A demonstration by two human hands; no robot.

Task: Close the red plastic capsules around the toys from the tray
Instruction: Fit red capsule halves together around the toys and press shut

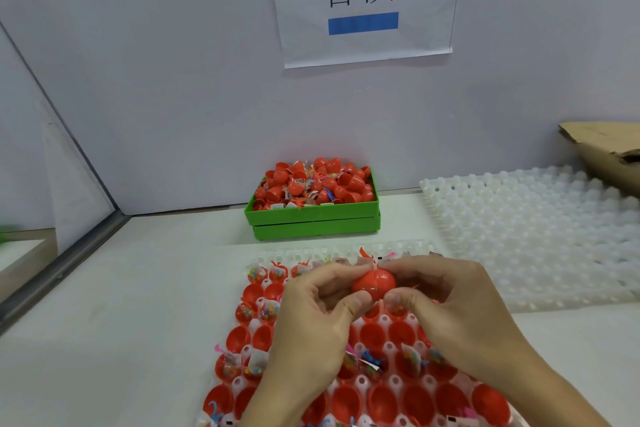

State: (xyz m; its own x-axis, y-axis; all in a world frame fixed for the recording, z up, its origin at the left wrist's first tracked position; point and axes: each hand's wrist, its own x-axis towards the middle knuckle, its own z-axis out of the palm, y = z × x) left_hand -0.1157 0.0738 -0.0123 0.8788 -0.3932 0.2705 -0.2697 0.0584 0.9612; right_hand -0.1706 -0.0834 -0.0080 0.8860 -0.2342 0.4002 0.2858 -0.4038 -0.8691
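Note:
A round red capsule (374, 282) is held above the clear dimpled tray (242, 381), its two halves meeting at a seam. My left hand (311, 319) pinches its left half and my right hand (450, 305) pinches its right half, thumbs underneath. The tray holds several open red capsule halves (239, 340). Some have small bagged toys (256, 362) in them. My hands and forearms hide the tray's middle.
A green bin (311, 215) heaped with red capsule halves and bagged toys stands against the back wall. A white dimpled tray (526, 236) with no capsules lies to the right, with brown cardboard (606, 152) behind it. A paper sign (363, 0) hangs on the wall.

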